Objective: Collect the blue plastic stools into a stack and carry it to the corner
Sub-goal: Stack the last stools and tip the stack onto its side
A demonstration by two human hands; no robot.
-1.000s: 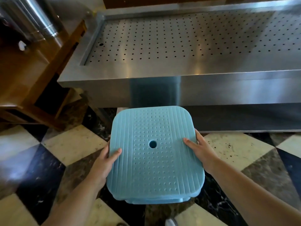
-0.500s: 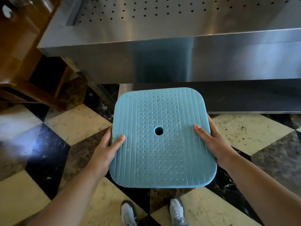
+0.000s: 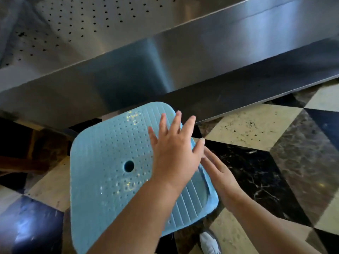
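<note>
Blue plastic stool (image 3: pixel 113 173), seen from above: square ribbed, dotted seat with round central hole, on checkered floor (image 3: pixel 256 125).

A long stainless-steel worktop (image 3: pixel 192 57) is stretching across the upper part of the view, its sunken top showing rows of small round holes and its plain front face catching bands of light. Below it, a checkered marble floor (image 3: pixel 256 162) of cream, black and brown tiles is spreading out, and dark wooden furniture (image 3: pixel 27 153) is standing at the left edge. A grey and white shoe (image 3: pixel 209 243) is resting on the floor near the bottom edge.
</note>
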